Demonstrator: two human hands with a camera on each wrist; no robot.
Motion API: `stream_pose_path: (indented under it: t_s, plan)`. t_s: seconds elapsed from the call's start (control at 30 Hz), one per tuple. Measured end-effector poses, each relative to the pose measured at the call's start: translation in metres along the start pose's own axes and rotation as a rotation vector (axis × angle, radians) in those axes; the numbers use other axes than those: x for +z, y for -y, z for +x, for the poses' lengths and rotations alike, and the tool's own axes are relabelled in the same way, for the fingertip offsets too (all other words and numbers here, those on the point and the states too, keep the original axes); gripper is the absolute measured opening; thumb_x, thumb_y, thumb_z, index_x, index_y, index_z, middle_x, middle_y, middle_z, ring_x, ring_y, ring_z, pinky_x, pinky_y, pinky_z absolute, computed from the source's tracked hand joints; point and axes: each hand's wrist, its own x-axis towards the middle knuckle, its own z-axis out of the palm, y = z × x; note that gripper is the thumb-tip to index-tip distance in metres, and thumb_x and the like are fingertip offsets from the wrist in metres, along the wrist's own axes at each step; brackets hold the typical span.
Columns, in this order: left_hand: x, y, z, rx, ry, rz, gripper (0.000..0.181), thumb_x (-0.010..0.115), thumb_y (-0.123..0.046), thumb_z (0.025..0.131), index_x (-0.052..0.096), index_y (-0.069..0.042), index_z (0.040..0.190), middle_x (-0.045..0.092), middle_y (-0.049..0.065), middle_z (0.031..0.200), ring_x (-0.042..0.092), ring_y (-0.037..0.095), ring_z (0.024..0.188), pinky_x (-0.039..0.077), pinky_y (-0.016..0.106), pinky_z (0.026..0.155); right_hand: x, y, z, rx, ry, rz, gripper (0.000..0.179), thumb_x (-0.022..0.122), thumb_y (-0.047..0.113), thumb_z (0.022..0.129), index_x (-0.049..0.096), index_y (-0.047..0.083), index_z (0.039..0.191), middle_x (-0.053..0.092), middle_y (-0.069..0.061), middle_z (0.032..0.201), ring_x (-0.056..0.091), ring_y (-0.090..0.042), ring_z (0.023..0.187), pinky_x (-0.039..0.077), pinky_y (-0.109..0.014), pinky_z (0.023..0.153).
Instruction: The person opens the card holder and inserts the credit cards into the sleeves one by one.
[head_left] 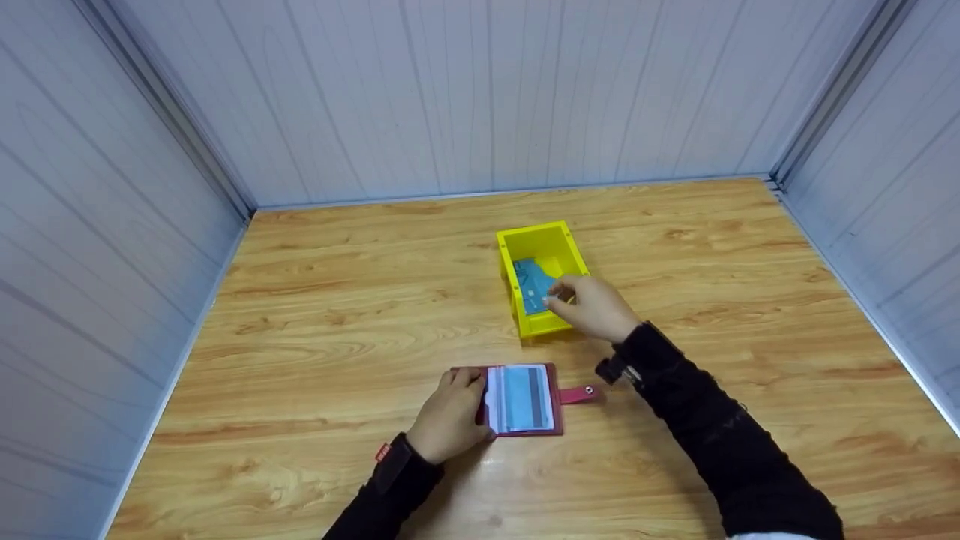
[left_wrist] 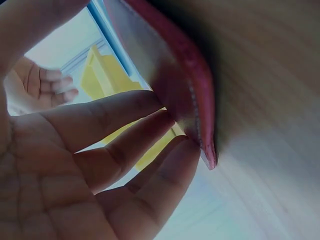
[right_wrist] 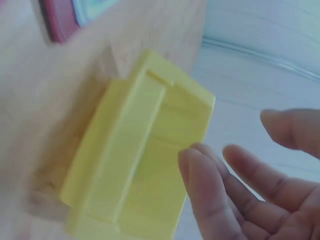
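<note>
A red card holder (head_left: pixel 556 401) lies open on the table, with clear sleeves and a light blue card (head_left: pixel 523 397) with a dark stripe showing. My left hand (head_left: pixel 450 417) holds its left side, fingers at the far edge and thumb at the near edge. In the left wrist view the fingertips (left_wrist: pixel 182 150) touch the red cover (left_wrist: pixel 192 65). Over the right front of a yellow bin (head_left: pixel 540 324) hovers my right hand (head_left: pixel 592 306), thumb and fingers apart. The right wrist view shows nothing between them. Blue cards (head_left: pixel 529 281) lie inside the bin, partly covered by that hand.
The holder's snap strap (head_left: pixel 577 394) sticks out to the right. A wood-grain table (head_left: pixel 337 300) bears everything, with pale panel walls (head_left: pixel 450 97) at the back and both sides. The bin stands just beyond the holder.
</note>
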Motion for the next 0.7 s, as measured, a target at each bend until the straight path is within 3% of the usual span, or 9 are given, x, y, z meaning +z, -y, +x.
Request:
stream_pose_path:
  t_s: [0.23,0.47,0.6,0.7]
  plan:
    - [0.002,-0.002,0.001,0.022,-0.020,0.014,0.078,0.085,-0.023,0.068,0.055,0.011,0.131,0.055,0.020,0.130,0.050,0.039,0.121,0.046,0.043,0.104,-0.003,0.007,0.028,0.042,-0.039,-0.050,0.041,0.056,0.032,0.098,0.061,0.005,0.128,0.067,-0.015,0.115,0.064,-0.027,0.099,0.054,-0.039,0.083]
    - [0.003,-0.002,0.003,0.031,-0.041,0.029,0.074,0.085,-0.022,0.067,0.057,0.009,0.128,0.056,0.018,0.127,0.051,0.037,0.119,0.047,0.043,0.102,0.006,0.007,0.054,0.103,-0.030,-0.173,0.046,0.058,0.030,0.097,0.059,-0.002,0.130,0.068,-0.018,0.118,0.062,-0.024,0.090,0.053,-0.038,0.083]
    - [0.004,-0.002,0.003,0.025,-0.039,0.036,0.073,0.085,-0.023,0.067,0.058,0.009,0.127,0.057,0.017,0.127,0.051,0.036,0.118,0.048,0.042,0.100,0.016,0.006,0.064,0.135,-0.009,-0.251,0.035,0.060,0.030,0.096,0.067,-0.003,0.105,0.066,-0.013,0.094,0.053,-0.020,0.076,0.048,-0.033,0.074]
    - [0.003,-0.002,0.003,0.018,-0.031,0.027,0.074,0.085,-0.022,0.067,0.058,0.009,0.128,0.057,0.018,0.128,0.051,0.037,0.119,0.048,0.043,0.100,0.023,0.006,0.071,0.161,0.022,-0.304,0.030,0.060,0.031,0.096,0.058,0.005,0.080,0.048,-0.004,0.073,0.047,-0.019,0.067,0.039,-0.029,0.062]
